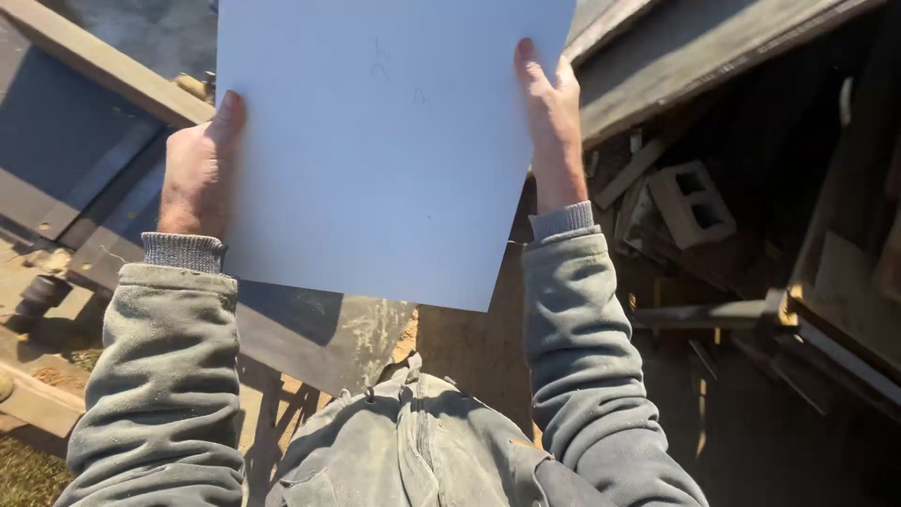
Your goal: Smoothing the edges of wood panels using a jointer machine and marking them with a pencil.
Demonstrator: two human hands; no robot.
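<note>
I hold a large flat white panel (385,141) up in front of me, filling the upper middle of the view. My left hand (199,169) grips its left edge, thumb on the face. My right hand (549,127) grips its right edge with the fingers laid along the face. Both arms wear dusty grey sleeves. Faint pencil marks show on the panel's face. The panel hides most of what lies behind it.
A dark sheet (328,338) lies below the panel with sawdust on it. A wooden beam (103,61) runs at the upper left. A concrete block (693,202) and scrap lumber (638,164) lie in shadow at the right. Grass (23,474) shows at the bottom left.
</note>
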